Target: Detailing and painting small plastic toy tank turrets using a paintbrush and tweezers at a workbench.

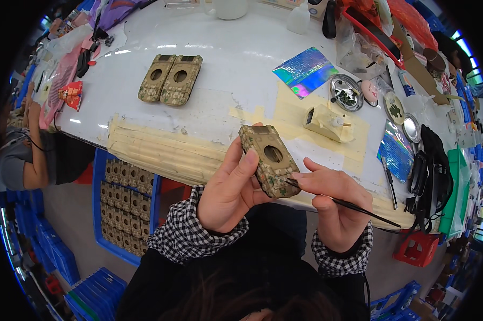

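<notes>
My left hand (222, 195) grips a camouflage-patterned toy tank hull (271, 170) with a round hole in its top, tilted above the table's near edge. Between the thumb and fingers of my right hand (337, 200) is a thin black-handled paintbrush (367, 212). Its tip meets or nearly meets the hull's lower right side; contact is too fine to tell. Two similar tank hulls (183, 92) lie side by side farther back on the left. To the right, a taped block (324, 122) stands on the table, a small peg sticking out of it.
A blue crate (97, 214) full of similar hulls is below the table at left. A metal dish (335, 81) with small dark green pieces, a holographic sheet (305, 69), a pen-like tool (389, 184) and a black bag (434, 171) lie at right. Another person (25, 160) sits at far left.
</notes>
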A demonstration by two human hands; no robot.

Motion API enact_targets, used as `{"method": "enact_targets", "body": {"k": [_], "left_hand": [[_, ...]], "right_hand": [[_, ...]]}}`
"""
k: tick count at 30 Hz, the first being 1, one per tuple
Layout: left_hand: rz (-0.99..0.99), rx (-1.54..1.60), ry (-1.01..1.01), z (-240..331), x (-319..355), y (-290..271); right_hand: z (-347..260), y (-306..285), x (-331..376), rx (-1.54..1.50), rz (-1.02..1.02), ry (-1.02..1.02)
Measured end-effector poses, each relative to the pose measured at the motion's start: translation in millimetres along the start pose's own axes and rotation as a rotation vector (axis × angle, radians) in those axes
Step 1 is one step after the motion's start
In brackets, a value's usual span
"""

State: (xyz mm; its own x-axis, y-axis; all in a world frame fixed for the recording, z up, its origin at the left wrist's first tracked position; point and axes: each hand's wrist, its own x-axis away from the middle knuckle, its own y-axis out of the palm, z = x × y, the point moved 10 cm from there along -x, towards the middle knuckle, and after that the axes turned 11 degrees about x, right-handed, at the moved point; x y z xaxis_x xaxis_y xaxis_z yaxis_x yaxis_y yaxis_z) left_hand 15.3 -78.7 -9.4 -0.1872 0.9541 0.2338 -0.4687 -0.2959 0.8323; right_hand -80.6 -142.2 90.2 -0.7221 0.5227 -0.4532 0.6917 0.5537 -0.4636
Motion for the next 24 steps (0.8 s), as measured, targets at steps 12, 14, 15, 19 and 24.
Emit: {"method": "enact_targets", "body": {"k": [12,14,15,19,24], "left_hand": [[0.013,0.016,0.002,-0.4,-0.2,0.3],[0.009,0.014,0.003,-0.3,-0.6,0.6],[0.008,0.013,0.002,-0.5,-0.6,0.3],[0.010,0.011,0.003,-0.8,-0.8,-0.2],[0.016,0.017,-0.001,-1.2,-1.2,0.1]], "right_hand": [[1.2,0.8,0.5,0.008,-0.006,0.001],[1.2,0.4,0.4,0.009,-0.003,0.001],[1.3,0.3,0.5,0.008,-0.001,0.001],[1.0,0.1,-0.1,0.013,0.006,-0.002],[2.0,-0.8,0.0,0.013,0.018,0.003]]}}
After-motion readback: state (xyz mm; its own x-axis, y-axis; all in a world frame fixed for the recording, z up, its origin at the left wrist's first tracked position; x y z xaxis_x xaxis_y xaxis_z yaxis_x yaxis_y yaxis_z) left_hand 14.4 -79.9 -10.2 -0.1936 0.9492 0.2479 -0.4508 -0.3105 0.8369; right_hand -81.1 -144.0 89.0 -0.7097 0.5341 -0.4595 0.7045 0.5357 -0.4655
